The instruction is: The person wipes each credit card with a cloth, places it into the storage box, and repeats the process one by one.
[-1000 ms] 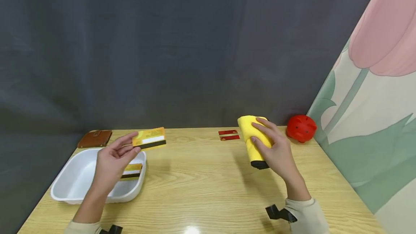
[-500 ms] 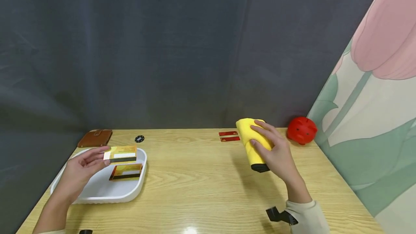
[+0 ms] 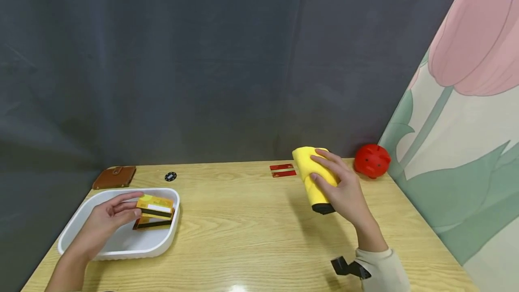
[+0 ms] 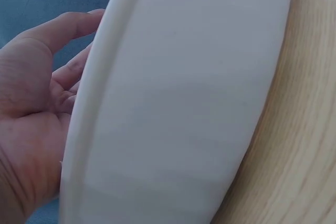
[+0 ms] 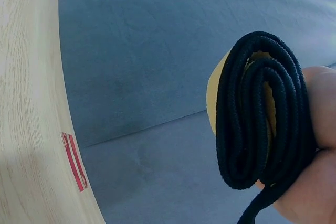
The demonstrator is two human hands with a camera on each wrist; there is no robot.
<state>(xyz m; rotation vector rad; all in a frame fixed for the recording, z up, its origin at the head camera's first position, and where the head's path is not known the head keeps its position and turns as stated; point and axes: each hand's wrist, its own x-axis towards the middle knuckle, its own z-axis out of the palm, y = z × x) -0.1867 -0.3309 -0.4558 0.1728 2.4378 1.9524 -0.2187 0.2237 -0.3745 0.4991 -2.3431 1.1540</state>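
My left hand point(image 3: 106, 220) pinches a yellow card point(image 3: 156, 206) with a dark stripe and a white panel, low inside a white plastic basin point(image 3: 125, 254). Partly covered by it is another yellow card point(image 3: 154, 225) with a dark stripe, lying in the basin; a dark red edge shows beside that one. In the left wrist view, the basin's side wall point(image 4: 173, 93) hides the fingertips and the card. My right hand point(image 3: 344, 188) grips a rolled yellow towel point(image 3: 310, 172) with black edging, raised above the table. The right wrist view shows the black-edged end of the roll point(image 5: 262, 114).
A brown leather wallet point(image 3: 115, 177) lies behind the basin, with a black-and-white round chip point(image 3: 170, 176) to its right. Two red strips point(image 3: 283, 170) lie near the table's point(image 3: 239, 220) back edge. At the back right stands a red piggy bank point(image 3: 371, 161).
My left hand has moved left and down with the yellow card, from beside the wallet into the basin. The chip behind it has come into view. My right hand holds the towel nearly still.
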